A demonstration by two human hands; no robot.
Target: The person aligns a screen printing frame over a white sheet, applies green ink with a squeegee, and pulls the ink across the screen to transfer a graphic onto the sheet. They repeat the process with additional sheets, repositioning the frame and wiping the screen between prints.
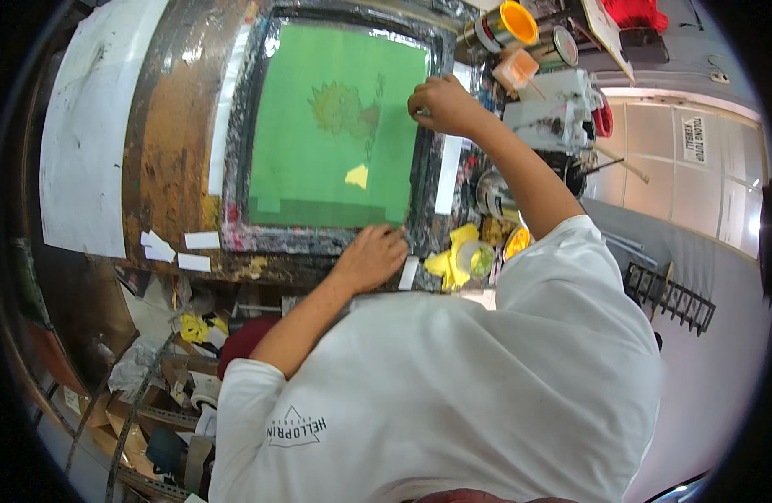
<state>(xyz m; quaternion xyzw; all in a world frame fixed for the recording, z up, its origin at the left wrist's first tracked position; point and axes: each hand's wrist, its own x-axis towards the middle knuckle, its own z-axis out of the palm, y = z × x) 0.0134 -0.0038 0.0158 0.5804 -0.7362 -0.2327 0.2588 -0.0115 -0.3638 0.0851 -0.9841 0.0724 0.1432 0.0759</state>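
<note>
A printing screen with green mesh in a dark, ink-stained frame lies on the worktable. A faint cartoon figure with a yellowish head shows on the mesh, and a small yellow scrap lies below it. My left hand rests on the near edge of the frame by its right corner, fingers laid over it. At the frame's right side is my right hand, its fingers curled and pinched together over the edge of the mesh. Whatever is between those fingertips is too small to make out.
White paper strips lie near the table's front edge, and a large white sheet covers its left. Ink cans and an orange tub stand at the right. Yellow cloth lies beside a small cup.
</note>
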